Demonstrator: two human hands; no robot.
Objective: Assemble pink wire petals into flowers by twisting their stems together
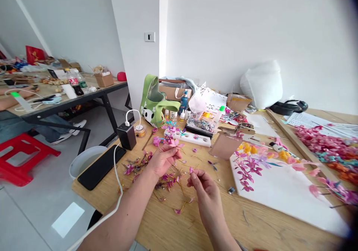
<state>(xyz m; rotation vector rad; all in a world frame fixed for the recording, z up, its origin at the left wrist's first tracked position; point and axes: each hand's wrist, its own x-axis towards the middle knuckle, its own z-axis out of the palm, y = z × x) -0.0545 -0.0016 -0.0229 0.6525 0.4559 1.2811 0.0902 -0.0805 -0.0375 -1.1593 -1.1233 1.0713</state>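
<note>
My left hand (163,161) is closed in a pinch over the middle of the wooden table (223,225). A pink artificial flower (175,143) shows at its fingertips. Lower and to the right, my right hand (206,191) pinches a small magenta petal piece (191,170) between thumb and fingers. Beneath and between the hands lie loose magenta flowers on gold wire stems (169,184). One wired sprig (180,208) lies apart near the front. A white foam board (274,187) at right bears a row of finished purple blossoms (247,171).
A black phone (102,167) and a charger block (126,136) with a white cable stand at left. Behind are a green panda bag (151,102), a blue pump bottle (184,102) and a white holder strip (200,139). A red stool (25,158) stands on the floor; a person sits beyond.
</note>
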